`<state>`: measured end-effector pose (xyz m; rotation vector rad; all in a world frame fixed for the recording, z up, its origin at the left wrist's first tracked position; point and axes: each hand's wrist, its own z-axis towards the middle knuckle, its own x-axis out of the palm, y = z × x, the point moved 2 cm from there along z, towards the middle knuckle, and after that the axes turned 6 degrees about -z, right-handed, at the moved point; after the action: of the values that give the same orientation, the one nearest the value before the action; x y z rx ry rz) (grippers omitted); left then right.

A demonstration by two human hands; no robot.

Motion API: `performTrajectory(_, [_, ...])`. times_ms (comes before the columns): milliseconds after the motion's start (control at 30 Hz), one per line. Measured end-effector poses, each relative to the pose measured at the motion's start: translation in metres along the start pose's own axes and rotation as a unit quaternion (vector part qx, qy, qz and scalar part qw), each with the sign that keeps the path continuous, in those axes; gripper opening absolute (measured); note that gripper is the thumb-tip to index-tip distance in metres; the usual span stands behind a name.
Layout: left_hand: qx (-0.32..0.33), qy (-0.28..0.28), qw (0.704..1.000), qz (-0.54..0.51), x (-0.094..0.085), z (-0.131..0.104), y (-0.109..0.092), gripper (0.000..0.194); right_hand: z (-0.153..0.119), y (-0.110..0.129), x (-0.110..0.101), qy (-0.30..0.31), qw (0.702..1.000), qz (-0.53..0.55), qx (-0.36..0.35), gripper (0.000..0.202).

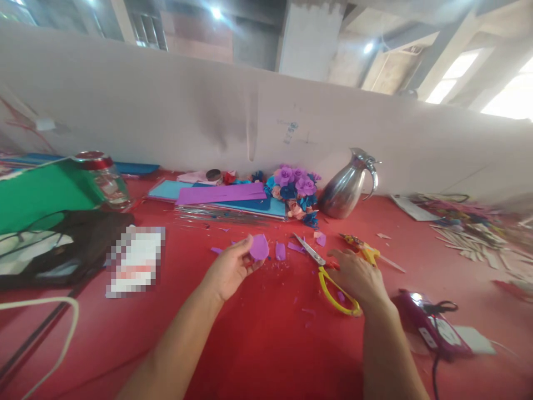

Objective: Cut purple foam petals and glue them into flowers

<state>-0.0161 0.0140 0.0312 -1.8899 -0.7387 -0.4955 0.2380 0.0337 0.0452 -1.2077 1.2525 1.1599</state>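
My left hand pinches a purple petal-shaped piece between thumb and fingers, above the red table. Yellow-handled scissors lie to the right with their blades toward the upper left. My right hand is over the upper part of their handles, fingers loosely apart and pointing left; whether they touch the handle is hidden. Just beyond that hand is a yellow glue gun with a clear stick at its back. Between my hands lies another small purple piece among scattered purple scraps.
Behind are a purple strip on blue sheets, purple and blue flowers and a steel jug. A purple device with a cable is at right, near pale strips. A lidded jar and dark bag stand left.
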Motion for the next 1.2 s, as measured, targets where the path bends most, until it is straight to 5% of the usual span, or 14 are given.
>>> performTrajectory(100, [0.02,0.03,0.994,0.105,-0.001,0.001,0.009,0.026,-0.001,0.027,0.006,-0.06,0.966,0.247,-0.047,0.03])
performTrajectory(200, [0.042,0.066,0.98,0.182,0.002,0.002,0.018,0.033,-0.005,0.067,0.022,0.037,0.849,0.504,-0.156,0.037])
performTrajectory(300, [0.06,0.103,0.967,0.226,0.005,0.0,0.021,0.035,-0.007,0.089,0.033,0.096,0.764,0.619,-0.152,0.036])
performTrajectory(467, [0.036,0.097,0.971,0.218,0.004,0.001,0.02,0.031,-0.008,0.088,0.035,0.163,0.695,0.694,-0.094,0.041])
performTrajectory(900, [0.098,0.055,0.968,0.223,0.004,0.001,0.016,0.024,-0.008,0.084,0.031,0.157,0.651,0.742,-0.024,0.045])
performTrajectory(1200, [0.099,0.024,0.975,0.195,0.001,0.002,0.015,0.027,-0.008,0.084,0.034,0.14,0.653,0.743,-0.037,0.038])
